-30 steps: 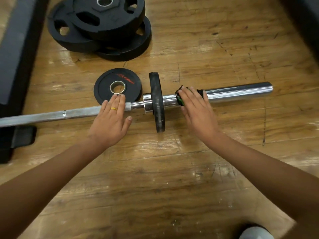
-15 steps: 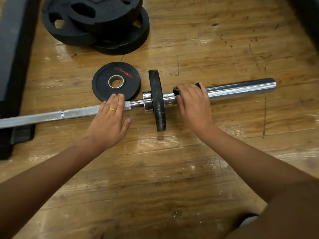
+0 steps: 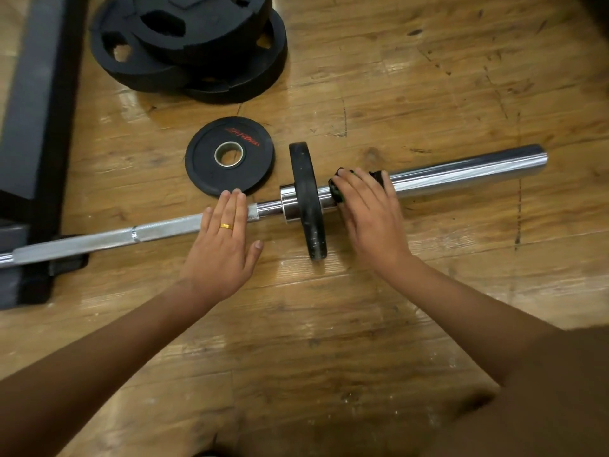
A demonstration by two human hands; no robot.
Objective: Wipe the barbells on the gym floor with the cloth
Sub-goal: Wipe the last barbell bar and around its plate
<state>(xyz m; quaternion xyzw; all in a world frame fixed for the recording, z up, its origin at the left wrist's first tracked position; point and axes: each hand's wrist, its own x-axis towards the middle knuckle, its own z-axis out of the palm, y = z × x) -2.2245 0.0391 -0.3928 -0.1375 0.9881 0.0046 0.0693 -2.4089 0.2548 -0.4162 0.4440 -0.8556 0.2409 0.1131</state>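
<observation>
head: barbell (image 3: 268,208) lies crosswise, sleeve (image 3: 468,169) pointing right.

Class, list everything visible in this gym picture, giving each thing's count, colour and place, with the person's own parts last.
barbell: one, silver, lying across the middle, left to right.
upright plate: one, black, on the barbell's sleeve.
small plate: one, black with red lettering, flat behind the barbell.
large plates: a stack, black, top left; count unclear.
cloth: one, dark with green, on the sleeve beside the upright plate.
equipment: dark grey, left edge; kind unclear.
floor: brown wood, under everything.
ring: one, gold, on a finger.
left hand: one, flat on the barbell's shaft.
right hand: one, holding the cloth on the sleeve.
</observation>
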